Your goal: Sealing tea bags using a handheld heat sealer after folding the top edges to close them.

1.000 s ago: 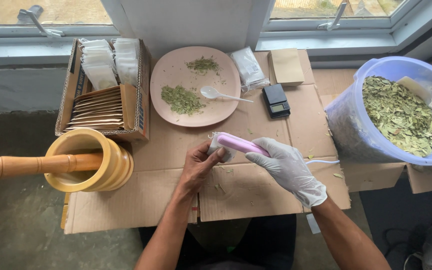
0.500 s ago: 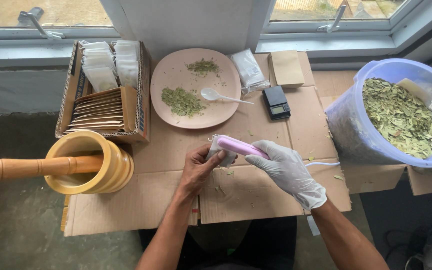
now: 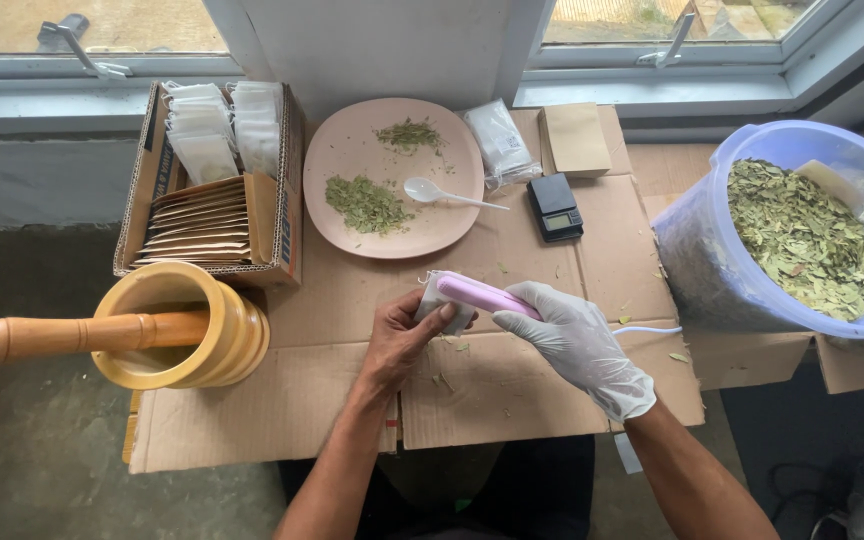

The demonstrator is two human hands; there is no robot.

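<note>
Pink sealer [image 3: 482, 296] in gloved right hand [image 3: 577, 345] clamps small sachet [image 3: 439, 301]

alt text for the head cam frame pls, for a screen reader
A bare left hand holds a small white sachet while a gloved right hand clamps a pink corded sealer on it, over flattened cardboard. Nearby: a plate of crushed leaves, a wooden mortar.

Soft daylight from two windows [image 3: 82, 35] at top. Scene bright, even, no hard glare. Pale pink plate [image 3: 352, 150] and white glove on right hand [image 3: 577, 345] look brightest. Faint soft shadows under wooden mortar [image 3: 177, 325] and blue tub [image 3: 752, 290]. Floor [image 3: 32, 450] at bottom left darker, grey. Picture sharp in middle. Window frames bend a bit at edges, wide lens. Bottom right corner dim, murky.
</note>
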